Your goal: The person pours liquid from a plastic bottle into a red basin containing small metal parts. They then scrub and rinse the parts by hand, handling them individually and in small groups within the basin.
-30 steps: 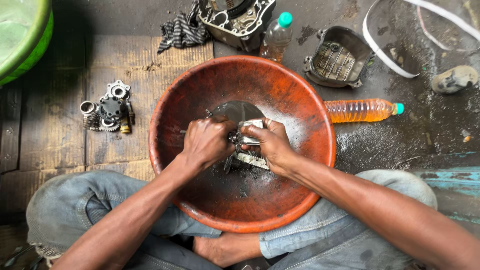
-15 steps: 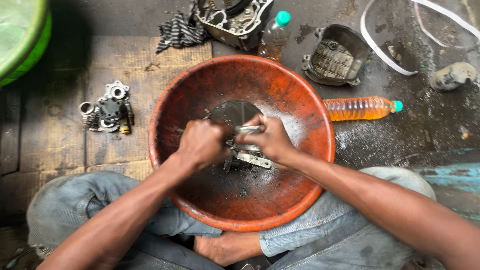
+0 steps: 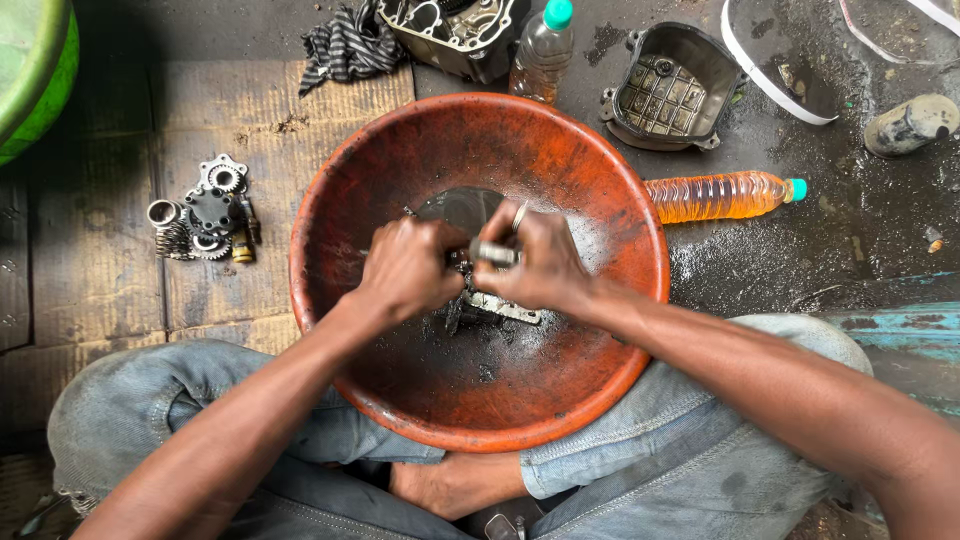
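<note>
Down in the middle of a big orange-brown basin (image 3: 400, 170), both hands meet over a dirty metal engine part (image 3: 492, 302). The left hand (image 3: 405, 268) is curled into a tight fist over the part's left end, fingers folded under so that what they grip is hidden. The right hand (image 3: 540, 262) is closed too, its fingers wrapped round a short metal cylinder (image 3: 494, 254) that pokes out toward the left hand; a ring shows on one raised finger. The part lies on the basin's floor, just near of a dark pool of liquid (image 3: 465, 208), with oily black specks smeared around it.

The basin rests between the person's knees, clad in faded blue jeans (image 3: 640, 450), and a bare foot (image 3: 455, 485) shows beneath its near rim.

To the left, on worn wooden boards (image 3: 100, 260), sits a small cluster of gears and springs (image 3: 205, 210). At the far edge lie a striped rag (image 3: 345, 45), a grey engine casing (image 3: 455, 30) and an upright plastic bottle with a teal cap (image 3: 542, 55). Right of that is a dark metal cover (image 3: 672, 90), open side up. A second bottle of amber liquid (image 3: 715, 195) lies on its side, touching the basin's right rim. A green tub (image 3: 35, 70) fills the far left corner.
</note>
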